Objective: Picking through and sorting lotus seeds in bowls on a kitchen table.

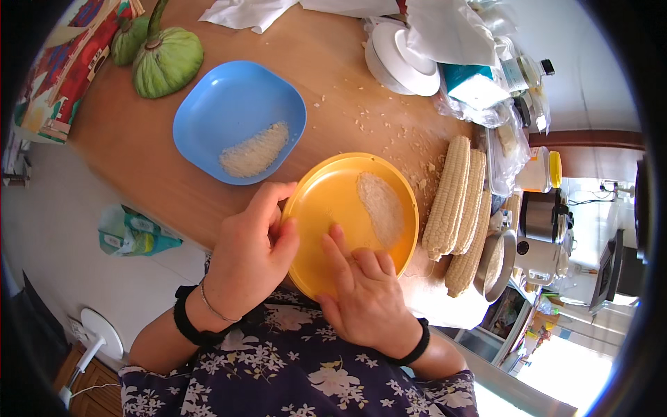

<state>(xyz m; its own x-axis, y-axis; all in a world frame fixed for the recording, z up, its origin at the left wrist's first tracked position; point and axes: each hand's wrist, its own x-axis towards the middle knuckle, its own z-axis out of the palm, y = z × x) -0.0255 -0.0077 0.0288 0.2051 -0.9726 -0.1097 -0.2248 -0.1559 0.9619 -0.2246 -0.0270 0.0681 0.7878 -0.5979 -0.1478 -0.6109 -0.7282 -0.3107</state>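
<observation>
My left hand (255, 250) grips the left rim of a round yellow plate (312, 208), thumb and fingers pinching its edge. A mound of pale, fine grains (383, 208) lies on the plate's right side. My right hand (365, 292) reaches over the plate's near edge, fingers spread above or on its lower middle; whether they touch the surface I cannot tell. Beyond the plate, to the left, a blue square plate with rounded corners (224, 104) rests on the wooden table (151, 151), with a heap of whitish grains (255, 151) in its near right part.
Several pale corn cobs (449, 198) lie at the right, near a metal bowl (508, 266). Loose kernels or crumbs (385, 125) are scattered between them and the blue plate. Green squashes (168, 62) stand at the far left; a white lidded bowl (401, 62) stands at the back right.
</observation>
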